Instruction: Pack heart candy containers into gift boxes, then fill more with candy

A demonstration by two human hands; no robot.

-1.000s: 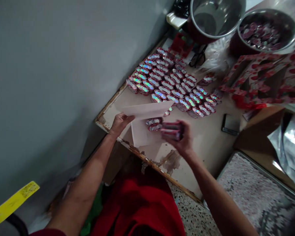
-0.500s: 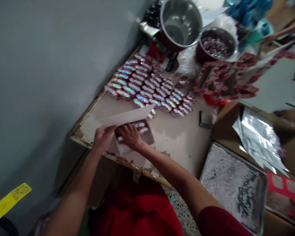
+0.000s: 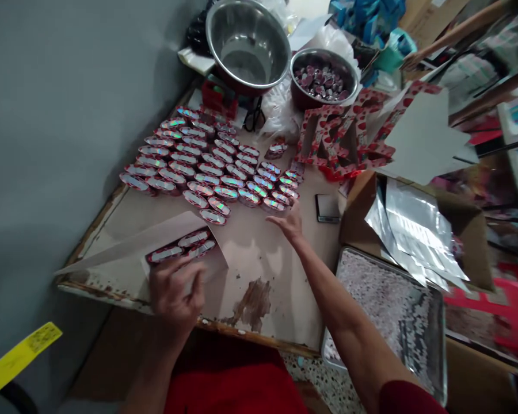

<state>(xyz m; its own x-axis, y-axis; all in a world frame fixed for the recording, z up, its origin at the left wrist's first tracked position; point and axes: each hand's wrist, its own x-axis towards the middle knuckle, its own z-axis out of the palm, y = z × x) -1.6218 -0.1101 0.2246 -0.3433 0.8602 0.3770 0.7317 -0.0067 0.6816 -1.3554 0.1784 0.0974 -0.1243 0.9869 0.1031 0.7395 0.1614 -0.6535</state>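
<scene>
Dozens of red-and-silver packs (image 3: 210, 169) stand on edge in close rows at eleven o'clock, clock positions being taken from the bare middle of the counter (image 3: 246, 241), with twelve farthest from the person. At nine o'clock lies a white box (image 3: 218, 257), lid raised, with at least three like packs side by side inside. The right hand (image 3: 287, 223) reaches to two o'clock, thumb spread wide from the fingers, at the near end of the rows; it appears to hold nothing, though contact with the packs cannot be told. The left hand (image 3: 178, 294), at eight o'clock, is blurred at the box's near side, fingers bent; whether it grips the box is unclear. The step in hand is judged to be a reach for packs with the box part-filled; a pick-up here would call for closing on the end packs without toppling their neighbours.

The counter is chipped, with a worn brown patch (image 3: 254, 302) at six o'clock. A large steel bowl (image 3: 244, 60) stands at twelve, a smaller bowl (image 3: 299, 95) at one, silver sheets (image 3: 418, 224) at three, a metal tray (image 3: 443, 345) at four. A grey wall (image 3: 69, 115) closes the ten o'clock side.
</scene>
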